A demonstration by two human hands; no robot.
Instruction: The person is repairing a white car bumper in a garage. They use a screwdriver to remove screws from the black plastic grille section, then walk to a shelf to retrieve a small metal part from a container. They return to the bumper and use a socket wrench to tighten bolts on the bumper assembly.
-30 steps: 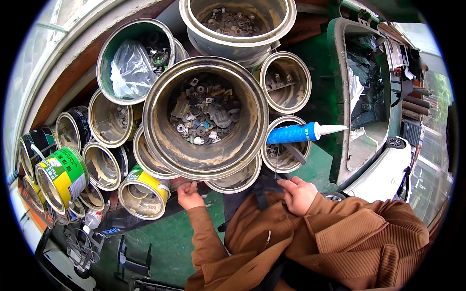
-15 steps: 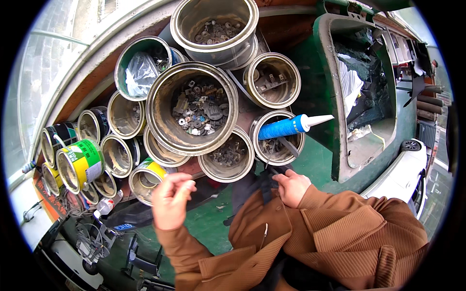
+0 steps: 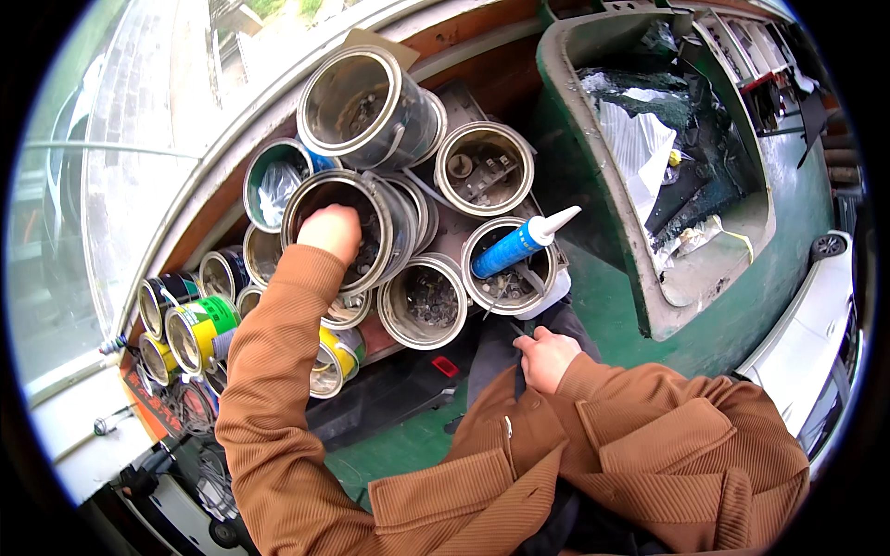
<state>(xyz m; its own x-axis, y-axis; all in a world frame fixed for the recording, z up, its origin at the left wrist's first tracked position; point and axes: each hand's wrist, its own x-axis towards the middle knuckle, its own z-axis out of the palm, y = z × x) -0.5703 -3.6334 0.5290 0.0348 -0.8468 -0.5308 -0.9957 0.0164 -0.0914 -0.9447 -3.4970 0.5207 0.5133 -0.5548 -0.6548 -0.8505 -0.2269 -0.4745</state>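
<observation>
My left hand (image 3: pixel 334 232) reaches down inside a large metal tin (image 3: pixel 399 227), with its fingers hidden by the hand and the rim. In an earlier picture small mixed hardware parts lie in this tin. Near my lap, my right hand (image 3: pixel 549 358) is closed around a slim dark tool (image 3: pixel 519 329); only its tip shows, so its kind is unclear. Just beyond it stands a tin (image 3: pixel 549 292) with a blue sealant cartridge (image 3: pixel 508 252) lying tilted in it, white nozzle up to the right. Another tin (image 3: pixel 419 346) of small dark parts sits between my hands.
More open tins surround these, among them a tall one (image 3: pixel 408 130) at the back and yellow ones (image 3: pixel 345 345) at the left. A green-lined vehicle panel with a window opening (image 3: pixel 603 176) stands at the right. A white car (image 3: pixel 807 315) is beyond it.
My left hand has moved from in front of the tins up and into the large tin. The view has shifted; my right hand still grips the dark tool.
</observation>
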